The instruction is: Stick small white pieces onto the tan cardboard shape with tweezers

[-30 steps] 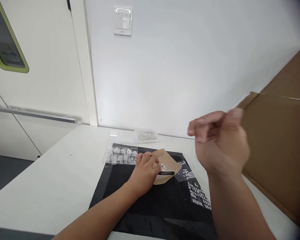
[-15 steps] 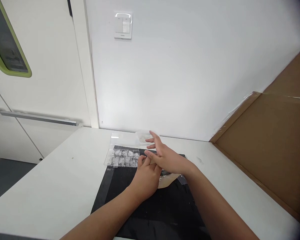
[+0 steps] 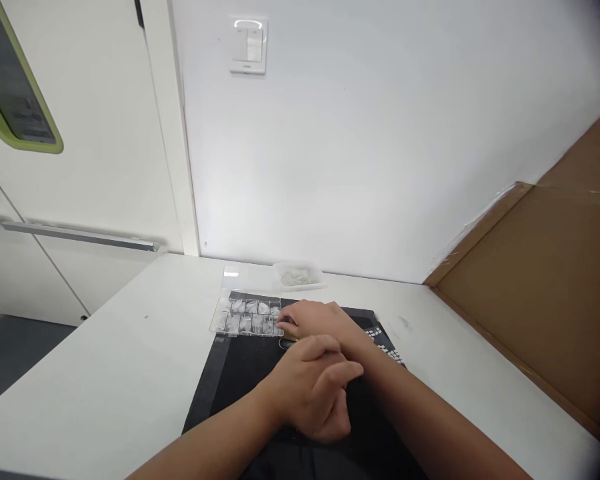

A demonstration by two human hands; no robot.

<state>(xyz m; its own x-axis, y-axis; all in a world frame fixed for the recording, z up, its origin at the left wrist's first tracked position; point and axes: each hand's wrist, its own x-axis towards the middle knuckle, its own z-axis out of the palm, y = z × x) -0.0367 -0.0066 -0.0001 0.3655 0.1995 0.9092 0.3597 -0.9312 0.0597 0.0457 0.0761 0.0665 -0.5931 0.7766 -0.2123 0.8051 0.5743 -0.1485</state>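
Note:
My right hand is closed, palm down, above the black mat. Its curled fingertips are at the right end of a clear compartment box. Beneath those fingers shows a small tan edge with a thin clear rounded rim beside it; most of this thing is hidden. Nearer to me, my left hand is turned on its side with fingers bent and pressed together, overlapping the right forearm in view. Whatever it may hold cannot be seen. Small white bags or wads fill the box's compartments.
Behind the box lies a clear flat lid, and a translucent tub with pale contents stands against the wall. Rows of small white squares show at the mat's right side. A brown cardboard panel borders the white table on the right.
My hands have parted from their touching position. The right moved down and uncovered the tub; the left moved toward me and rolled over. The tan piece formerly right of my hands is no longer there.

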